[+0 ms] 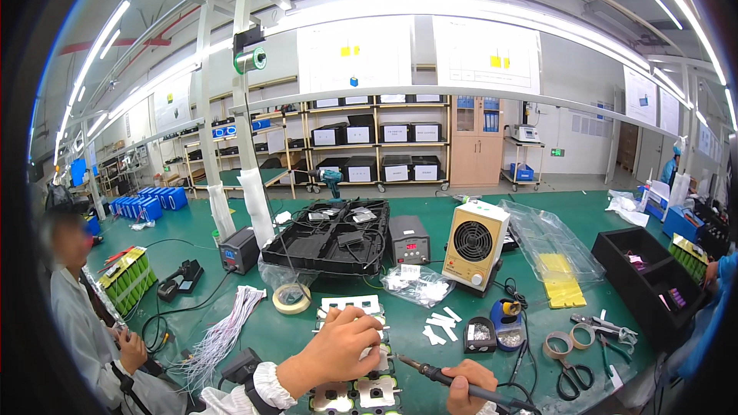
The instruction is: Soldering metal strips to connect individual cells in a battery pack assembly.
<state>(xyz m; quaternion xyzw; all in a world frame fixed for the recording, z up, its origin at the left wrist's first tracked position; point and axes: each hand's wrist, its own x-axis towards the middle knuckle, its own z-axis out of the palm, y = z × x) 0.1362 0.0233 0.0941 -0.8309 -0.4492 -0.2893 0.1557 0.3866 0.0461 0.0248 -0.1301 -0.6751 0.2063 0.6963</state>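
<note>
My left hand (pixel 338 346) rests palm down on a battery pack (pixel 355 384) of silver cells in white holders at the near edge of the green table (pixel 307 338). The fingers are curled over the pack's top. My right hand (pixel 467 384) is closed around the black handle of a soldering iron (pixel 423 371), whose tip points left, just above the table beside the pack. White nickel strips (pixel 438 323) lie scattered right of the pack.
Beyond are a tape roll (pixel 292 297), a beige fan unit (pixel 475 244), a black tray (pixel 330 238) of parts, a soldering station (pixel 238 250) and an iron stand (pixel 507 319). Scissors (pixel 573 376) and pliers (pixel 603 330) lie at right. A seated person (pixel 84 323) works at left.
</note>
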